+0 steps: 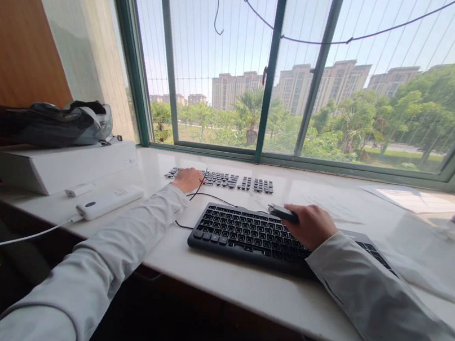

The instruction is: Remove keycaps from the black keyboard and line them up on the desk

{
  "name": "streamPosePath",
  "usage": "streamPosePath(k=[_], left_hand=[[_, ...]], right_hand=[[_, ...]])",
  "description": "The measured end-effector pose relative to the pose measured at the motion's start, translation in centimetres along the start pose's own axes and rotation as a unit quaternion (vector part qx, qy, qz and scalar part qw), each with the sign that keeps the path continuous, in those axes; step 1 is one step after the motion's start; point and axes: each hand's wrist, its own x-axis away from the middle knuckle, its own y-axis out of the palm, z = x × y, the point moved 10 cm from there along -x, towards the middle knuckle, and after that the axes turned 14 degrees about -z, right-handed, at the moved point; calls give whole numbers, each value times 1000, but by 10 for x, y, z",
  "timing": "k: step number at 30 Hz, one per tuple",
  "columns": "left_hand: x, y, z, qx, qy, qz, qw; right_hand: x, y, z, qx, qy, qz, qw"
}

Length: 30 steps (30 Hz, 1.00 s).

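A black keyboard [252, 234] lies near the table's front edge. Most of its switches are bare, and a few keycaps sit along its lower left. Behind it, loose dark keycaps [226, 180] are laid out in rows like a keyboard. My left hand [189, 179] is at the left end of those rows with its fingers curled down; what they pinch, if anything, is hidden. Over the keyboard's upper right, my right hand [315, 226] is closed around a small black brush [284, 212], its greyish end pointing left.
A thin black cable [215, 198] runs behind the keyboard. On the left are a white power strip [109, 202] with its cord, a white box [66, 163] and a dark bag [46, 122]. Papers [413, 199] and clear plastic [425, 278] lie right. A window [271, 74] stands behind.
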Motion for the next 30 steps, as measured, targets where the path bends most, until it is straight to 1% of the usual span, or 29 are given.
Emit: streamPosePath(k=[4,7,9,12,14,15,17,18,19,21,23,24,25,26,27,30], left_hand=[[2,-7,-2,4,-5,11,1000],[8,-22,-8,10,-17,41,999],[16,-38,-13,21,-30,73,997],[37,-73,-19,69,-47,161,983],[53,-93,-9,101,-16,192,976],[61,-101,1,116,18,194,974],[76,-110,31,154,117,164,967],[83,-112,49,184,178,133,957],[91,-110,68,215,242,86,942],[110,-99,108,249,360,-28,899],[134,-78,142,228,452,-161,847],[145,-68,154,211,482,-216,823],[154,-58,162,198,496,-258,805],[158,-52,167,192,500,-279,797],[161,-47,171,190,500,-294,792],[164,-42,178,202,508,-289,786]], right_hand=[[0,0,1,-3,1,0,1000],[0,0,2,-8,0,2,1000],[0,1,2,-9,-1,5,1000],[0,-1,3,-10,5,20,1000],[1,-5,5,-25,11,37,999],[2,-7,5,-40,13,49,998],[3,-12,4,-84,5,71,994],[4,-15,2,-109,-5,79,991],[5,-18,0,-135,-16,85,987],[7,-22,-4,-183,-39,93,978],[9,-26,-7,-223,-51,102,968],[9,-27,-7,-241,-56,106,963],[9,-27,-7,-257,-59,109,958],[9,-26,-6,-276,-61,111,953],[8,-25,-3,-297,-62,112,946],[4,-17,7,-382,-59,112,916]])
